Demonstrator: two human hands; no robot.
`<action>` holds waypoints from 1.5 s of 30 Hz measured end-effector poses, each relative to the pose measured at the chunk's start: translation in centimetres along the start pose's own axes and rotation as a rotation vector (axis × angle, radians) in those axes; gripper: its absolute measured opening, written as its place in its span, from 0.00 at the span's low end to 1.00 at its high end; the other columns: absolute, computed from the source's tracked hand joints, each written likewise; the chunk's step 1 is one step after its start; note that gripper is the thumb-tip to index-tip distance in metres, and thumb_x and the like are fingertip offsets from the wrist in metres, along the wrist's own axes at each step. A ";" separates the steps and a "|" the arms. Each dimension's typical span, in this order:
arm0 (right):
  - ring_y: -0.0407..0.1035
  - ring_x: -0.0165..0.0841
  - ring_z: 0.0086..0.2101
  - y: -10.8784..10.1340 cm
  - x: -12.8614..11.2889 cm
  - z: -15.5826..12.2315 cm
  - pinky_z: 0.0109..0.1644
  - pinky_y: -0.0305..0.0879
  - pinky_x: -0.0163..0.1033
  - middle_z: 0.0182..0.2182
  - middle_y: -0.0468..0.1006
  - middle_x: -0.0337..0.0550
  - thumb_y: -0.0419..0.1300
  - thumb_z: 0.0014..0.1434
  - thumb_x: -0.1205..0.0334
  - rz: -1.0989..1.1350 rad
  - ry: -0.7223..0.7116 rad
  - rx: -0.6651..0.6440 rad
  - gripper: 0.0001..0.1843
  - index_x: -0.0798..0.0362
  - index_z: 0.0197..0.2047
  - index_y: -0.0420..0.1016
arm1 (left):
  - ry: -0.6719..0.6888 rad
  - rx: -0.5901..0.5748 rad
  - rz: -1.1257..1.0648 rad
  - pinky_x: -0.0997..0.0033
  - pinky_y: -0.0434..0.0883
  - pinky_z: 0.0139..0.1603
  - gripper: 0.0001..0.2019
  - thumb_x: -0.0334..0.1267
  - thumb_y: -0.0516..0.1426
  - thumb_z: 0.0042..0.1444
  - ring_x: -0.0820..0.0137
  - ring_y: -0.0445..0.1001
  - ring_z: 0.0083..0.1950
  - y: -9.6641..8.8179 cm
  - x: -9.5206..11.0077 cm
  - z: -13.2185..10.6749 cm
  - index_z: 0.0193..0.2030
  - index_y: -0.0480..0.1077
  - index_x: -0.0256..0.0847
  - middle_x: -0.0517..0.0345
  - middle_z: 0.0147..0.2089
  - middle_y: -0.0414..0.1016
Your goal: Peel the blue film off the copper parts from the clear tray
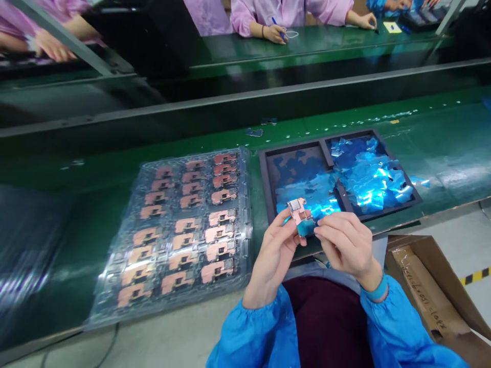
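A long green counter (448,117) runs across the factory room, and across a raised rail a co-worker in a pink smock (291,10) rests a hand holding a blue pen (282,28) beside a yellow note (392,27). On the near side, a clear plastic tray (245,204) lies on the left, with two blocks of copper-coloured pieces (184,240) sitting in its pockets; every pocket that can be seen is filled. To its right, just beside it, a black divided tray (291,149) has two compartments, both heaped with shiny blue film scraps (368,176), and a few scraps lie loose on the counter. Above the counter's front edge, the person's left hand (274,258) and right hand (345,243) meet over the black tray's near corner. Their fingers are closed in a pinch on a copper-coloured piece (300,214), which has a silver square on top and blue film on its lower corner; the right fingers (326,230) press at that blue edge. A blue cuff (378,289) circles the right wrist. On the floor to the right, a cardboard box (425,286) carries brown tape (425,291) with handwritten marks, too slanted and blurred to read with confidence; no brand can be made out anywhere.
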State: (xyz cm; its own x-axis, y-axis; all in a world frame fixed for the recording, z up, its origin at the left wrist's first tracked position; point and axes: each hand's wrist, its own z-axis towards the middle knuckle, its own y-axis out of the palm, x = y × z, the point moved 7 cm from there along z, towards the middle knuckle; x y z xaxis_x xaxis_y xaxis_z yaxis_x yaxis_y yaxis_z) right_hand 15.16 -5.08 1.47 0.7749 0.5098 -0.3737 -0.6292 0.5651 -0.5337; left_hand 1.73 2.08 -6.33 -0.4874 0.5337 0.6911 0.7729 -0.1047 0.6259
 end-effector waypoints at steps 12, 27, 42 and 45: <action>0.78 0.34 0.32 1.6 4.3 -0.4 0.35 0.76 0.39 0.35 0.82 0.43 0.62 0.71 0.66 0.237 0.488 0.232 0.04 0.49 0.45 0.79 | 0.320 0.233 0.035 0.78 0.77 0.38 0.16 0.41 0.68 0.65 0.67 0.82 0.53 -3.1 3.1 0.0 0.58 0.78 0.45 0.50 0.59 0.82; 0.73 0.29 0.29 7.7 3.4 0.9 0.27 0.70 0.34 0.49 0.86 0.46 0.69 0.67 0.50 0.532 0.630 -0.314 0.21 0.50 0.59 0.81 | 0.496 0.296 0.399 0.64 0.85 0.53 0.18 0.41 0.71 0.62 0.61 0.88 0.51 -3.3 3.3 -1.4 0.58 0.81 0.44 0.48 0.57 0.86; 0.81 0.36 0.34 9.8 5.3 -1.6 0.39 0.84 0.41 0.37 0.86 0.42 0.67 0.65 0.38 0.842 0.875 -0.348 0.23 0.50 0.41 0.88 | 0.482 0.216 0.460 0.60 0.88 0.46 0.17 0.44 0.71 0.62 0.60 0.89 0.44 -3.0 3.6 -1.3 0.55 0.82 0.41 0.48 0.50 0.87; 0.82 0.37 0.32 10.0 5.5 -1.1 0.36 0.85 0.41 0.35 0.86 0.42 0.63 0.67 0.33 0.874 0.874 -0.350 0.28 0.51 0.38 0.87 | 0.485 0.224 0.454 0.61 0.88 0.46 0.19 0.44 0.71 0.62 0.60 0.89 0.45 -2.9 3.4 -1.4 0.57 0.81 0.40 0.47 0.51 0.87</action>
State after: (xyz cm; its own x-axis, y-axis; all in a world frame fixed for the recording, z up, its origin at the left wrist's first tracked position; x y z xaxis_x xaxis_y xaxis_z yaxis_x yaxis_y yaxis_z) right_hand 13.16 2.67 -6.79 -0.0187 -0.0454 -0.9988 -0.9998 -0.0075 0.0191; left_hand -2.74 3.05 -5.28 -0.1828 0.0383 0.9824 0.9826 -0.0258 0.1839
